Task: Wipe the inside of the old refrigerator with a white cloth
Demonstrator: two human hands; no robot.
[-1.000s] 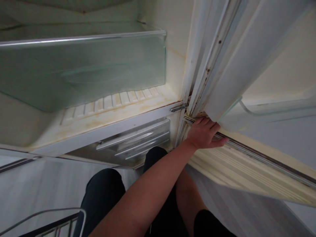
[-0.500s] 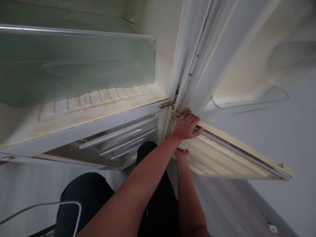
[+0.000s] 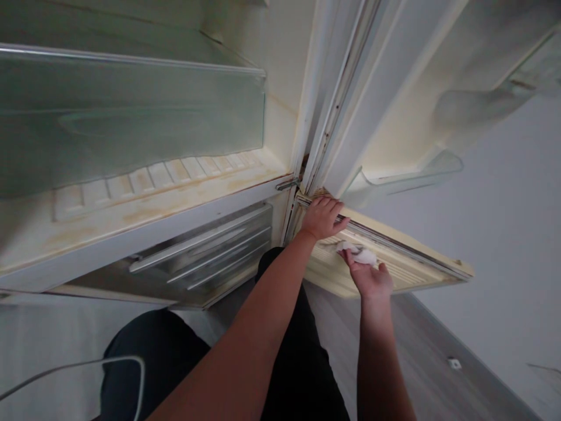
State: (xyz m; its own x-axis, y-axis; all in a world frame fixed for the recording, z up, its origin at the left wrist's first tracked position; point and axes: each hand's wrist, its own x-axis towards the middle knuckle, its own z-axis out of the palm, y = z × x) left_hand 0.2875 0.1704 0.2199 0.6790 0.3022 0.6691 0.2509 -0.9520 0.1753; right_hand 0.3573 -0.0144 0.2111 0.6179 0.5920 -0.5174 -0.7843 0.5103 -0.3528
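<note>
My left hand (image 3: 322, 218) rests on the top edge of the open lower freezer door (image 3: 407, 242), close to the hinge (image 3: 288, 184). Its fingers wrap over that edge and grip it. Lower down, my right hand (image 3: 370, 278) presses a crumpled white cloth (image 3: 357, 254) against the ribbed, cream inner face of the same door. Part of the cloth is hidden by the fingers. Brown stains show along the door seal. To the left of my hands, a clear freezer drawer (image 3: 219, 242) sits inside the lower compartment.
A greenish clear crisper drawer (image 3: 144, 117) stands above a stained ribbed ledge (image 3: 166, 178). The upper fridge door (image 3: 394, 88) hangs open at right, with clear shelf bins. A white wall (image 3: 504, 234) is beyond the doors. A thin cable (image 3: 65, 368) curves at lower left.
My right hand has moved right along the inner face of the door with the white cloth, which now shows more plainly. My left hand keeps its hold on the door edge. The view has shifted slightly.
</note>
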